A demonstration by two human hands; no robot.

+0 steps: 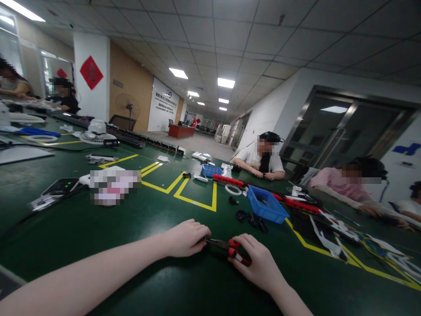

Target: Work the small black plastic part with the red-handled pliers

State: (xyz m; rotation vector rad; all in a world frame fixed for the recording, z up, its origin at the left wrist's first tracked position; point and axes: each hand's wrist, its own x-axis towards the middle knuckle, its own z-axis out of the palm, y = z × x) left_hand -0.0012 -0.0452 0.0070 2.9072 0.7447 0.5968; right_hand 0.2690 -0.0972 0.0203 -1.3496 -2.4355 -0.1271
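One green counter [108, 230] supporting blue bin [270, 213] beyond right grip [256, 260]. Right grip clamping red-handled pliers [234, 253], handles lying between thumb and fingers, nose pointing toward left grip [188, 239]. Left grip pinching small dark piece [206, 239], mostly hidden, at pliers' tips.

Workshop: tools and parts cover workbenches [131, 232].

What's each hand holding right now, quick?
Left hand: closed on a small dark piece, mostly hidden by the fingers.
Right hand: closed around the red-handled pliers.
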